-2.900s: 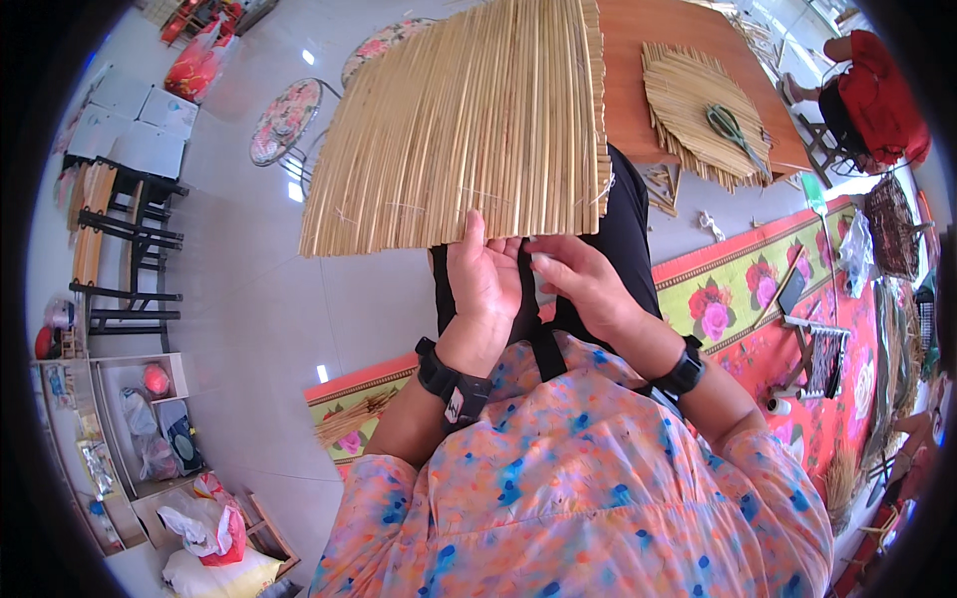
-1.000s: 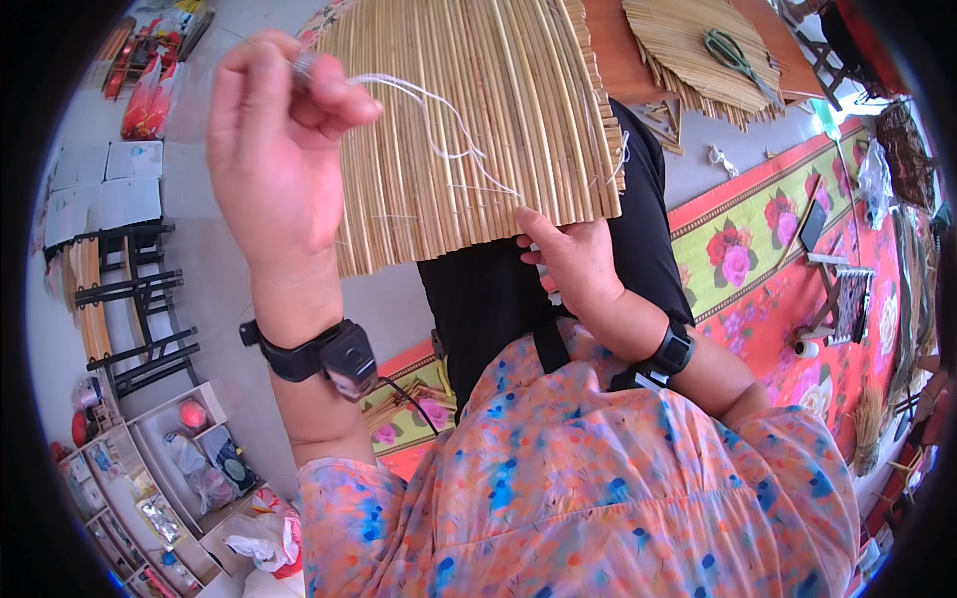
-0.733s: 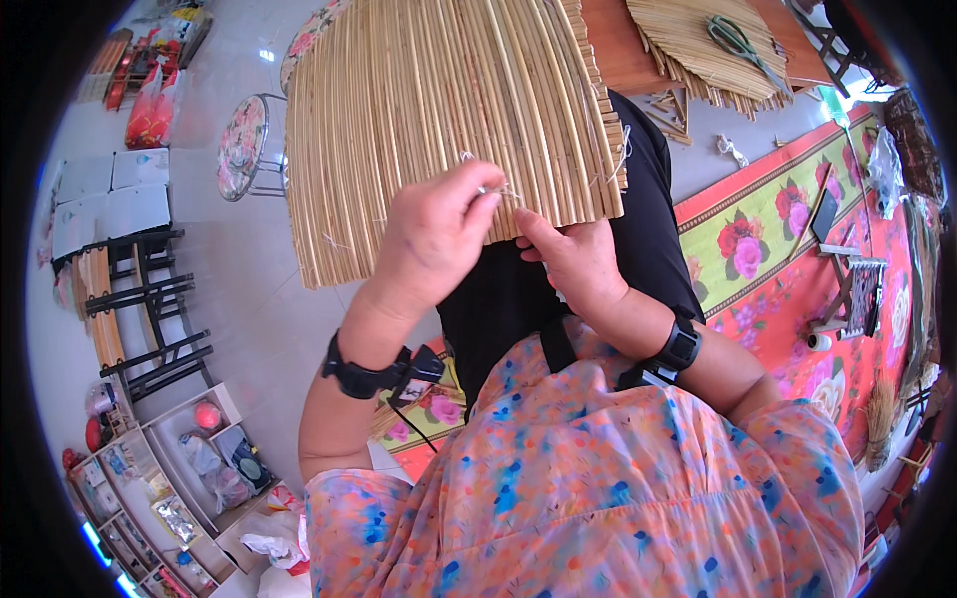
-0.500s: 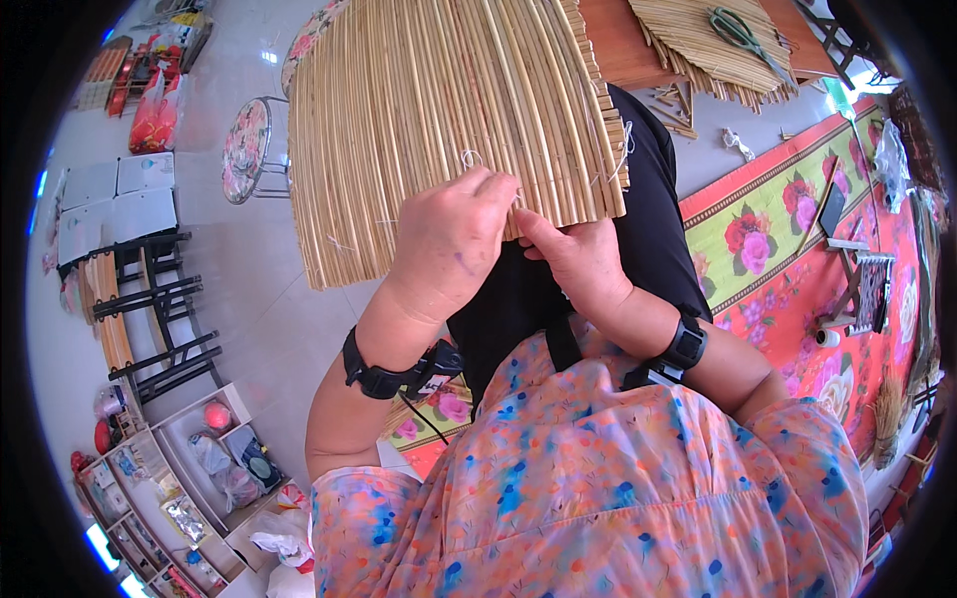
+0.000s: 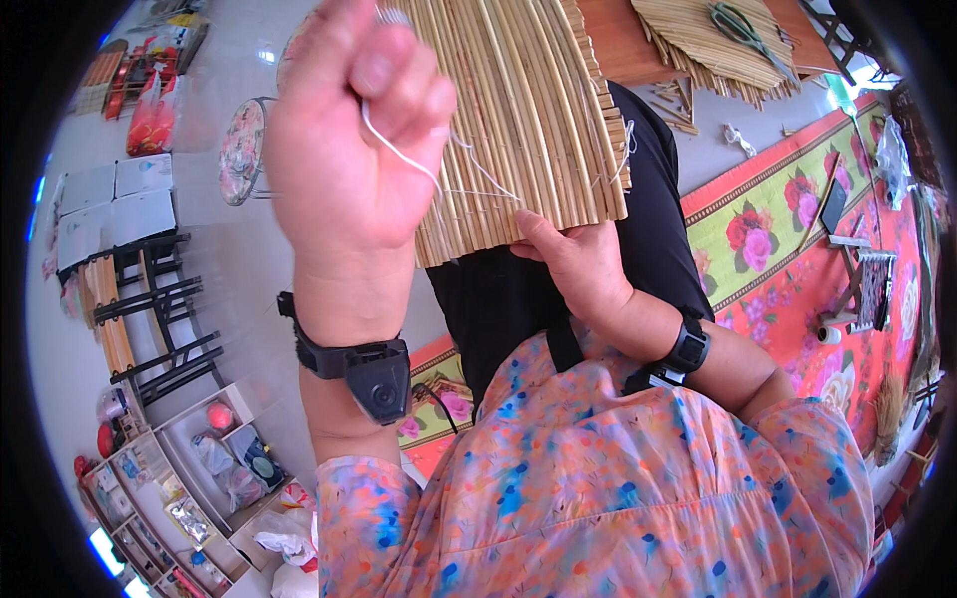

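Note:
A mat of straw-coloured sticks (image 5: 543, 100) rests over my dark-trousered legs. My left hand (image 5: 364, 140) is raised over its left part, palm toward me, fingers curled round a white thread (image 5: 399, 153); a metal band (image 5: 392, 15) shows at a finger, and any needle is hidden. The thread runs down to stitches near the mat’s lower edge. My right hand (image 5: 583, 264) grips that edge, thumb on top beside the stitches and fingers underneath.
A wooden table (image 5: 643, 65) at upper right holds another stick mat (image 5: 688, 30) and green scissors (image 5: 733, 30). A floral stool (image 5: 239, 149) stands left, near black folding frames (image 5: 150, 299). A storage unit (image 5: 169, 439) is lower left, a flowered rug (image 5: 797, 289) right.
My left hand has risen from the lower edge up and leftward, turning palm up and drawing the thread out. My right hand has stayed at the edge.

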`<state>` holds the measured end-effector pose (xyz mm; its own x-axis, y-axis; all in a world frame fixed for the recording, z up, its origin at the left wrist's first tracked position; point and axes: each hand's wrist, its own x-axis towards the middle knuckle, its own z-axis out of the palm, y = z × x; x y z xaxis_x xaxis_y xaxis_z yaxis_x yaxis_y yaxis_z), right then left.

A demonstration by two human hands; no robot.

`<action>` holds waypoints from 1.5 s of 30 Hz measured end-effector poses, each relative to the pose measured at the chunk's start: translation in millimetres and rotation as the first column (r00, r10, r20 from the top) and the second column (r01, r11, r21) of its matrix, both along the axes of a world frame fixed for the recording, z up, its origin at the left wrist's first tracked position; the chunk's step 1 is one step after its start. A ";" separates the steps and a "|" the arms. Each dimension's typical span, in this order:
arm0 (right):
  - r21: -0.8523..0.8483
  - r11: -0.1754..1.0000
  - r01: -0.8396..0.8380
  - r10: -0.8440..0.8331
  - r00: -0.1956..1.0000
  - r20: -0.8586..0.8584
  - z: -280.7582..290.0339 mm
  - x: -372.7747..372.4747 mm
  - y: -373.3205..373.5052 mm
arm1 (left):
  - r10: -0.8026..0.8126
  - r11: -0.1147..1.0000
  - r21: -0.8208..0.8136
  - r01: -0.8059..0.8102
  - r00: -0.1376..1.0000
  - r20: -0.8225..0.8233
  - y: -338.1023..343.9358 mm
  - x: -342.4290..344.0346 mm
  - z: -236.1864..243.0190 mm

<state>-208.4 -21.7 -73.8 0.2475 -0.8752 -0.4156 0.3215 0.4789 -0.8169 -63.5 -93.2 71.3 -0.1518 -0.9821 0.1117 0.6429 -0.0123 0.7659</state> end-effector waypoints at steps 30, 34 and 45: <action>0.063 0.995 0.078 -0.098 0.874 0.475 12.2 0.1 -8.1 | 0.250 0.968 -0.036 -0.248 0.950 0.189 17.3 8.1 30.6; -0.108 0.973 0.202 -0.138 0.894 0.427 19.9 -15.5 -11.8 | 0.433 0.896 -0.197 -0.397 0.880 0.196 61.9 14.3 46.9; -0.701 0.613 0.364 -0.465 0.884 0.053 85.8 -53.2 -2.6 | 0.635 0.735 -0.494 -0.464 0.727 0.263 115.9 12.9 61.5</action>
<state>-261.6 -24.3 12.0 -0.2219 -0.9172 0.3308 0.2190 -0.3775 -0.8997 -50.6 22.7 132.8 0.2887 -0.7921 0.5377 0.0847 0.5806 0.8098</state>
